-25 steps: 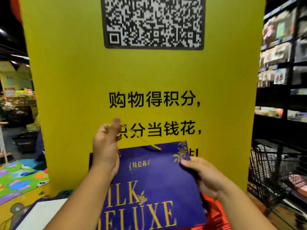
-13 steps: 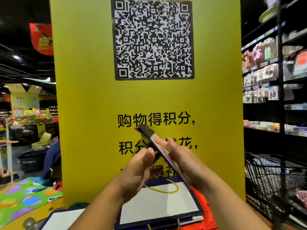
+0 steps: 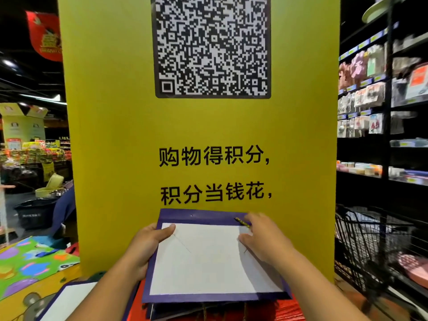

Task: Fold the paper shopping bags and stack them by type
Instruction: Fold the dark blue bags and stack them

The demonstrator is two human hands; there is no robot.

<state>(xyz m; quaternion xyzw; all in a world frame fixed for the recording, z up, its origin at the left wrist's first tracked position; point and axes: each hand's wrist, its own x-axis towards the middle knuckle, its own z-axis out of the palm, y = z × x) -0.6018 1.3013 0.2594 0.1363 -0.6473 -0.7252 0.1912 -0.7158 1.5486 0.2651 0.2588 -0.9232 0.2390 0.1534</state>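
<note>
Closest to me, a folded purple bag (image 3: 203, 262) lies white side up on a stack of more bags (image 3: 176, 312), over the red worktop (image 3: 289, 309). My left hand (image 3: 143, 246) grips its left edge, thumb on top, while my right hand (image 3: 264, 242) presses on its right edge with loosely spread fingers, beside the gold cord handle (image 3: 242, 222). Behind stands a yellow sign (image 3: 115, 135) with a QR code, with a shopping cart (image 3: 370, 239) and shelves (image 3: 370, 100) to the right.

Flat purple bag (image 3: 208, 262), white panel up, btwn left hand (image 3: 148, 246) & right hand (image 3: 261, 239), atop stack of like bags (image 3: 208, 308); gold cord handle (image 3: 242, 222) by right fingertips.
</note>
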